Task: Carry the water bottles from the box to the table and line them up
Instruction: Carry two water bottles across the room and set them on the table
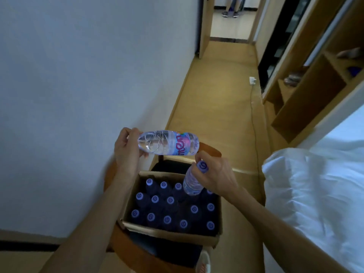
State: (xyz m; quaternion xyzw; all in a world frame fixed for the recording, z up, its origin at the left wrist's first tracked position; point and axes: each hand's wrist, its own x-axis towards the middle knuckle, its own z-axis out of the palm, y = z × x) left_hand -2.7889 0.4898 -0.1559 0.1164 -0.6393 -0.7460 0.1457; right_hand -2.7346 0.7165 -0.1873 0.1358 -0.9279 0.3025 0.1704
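Note:
An open cardboard box [173,234] sits on a wooden chair and holds several upright water bottles with purple caps [167,200]. My left hand [128,152] grips the neck end of a clear bottle [167,143] held sideways above the box's far edge. My right hand [215,174] is closed around the purple cap of a second bottle [192,184], which is tilted and partly raised out of the box's far right corner. No table is in view.
The chair [126,243] stands against a white wall [78,85] on the left. A bed with white sheets [319,194] is close on the right. A wooden corridor floor [222,95] runs ahead past open shelves [307,91]; a person's legs [233,6] show at the far doorway.

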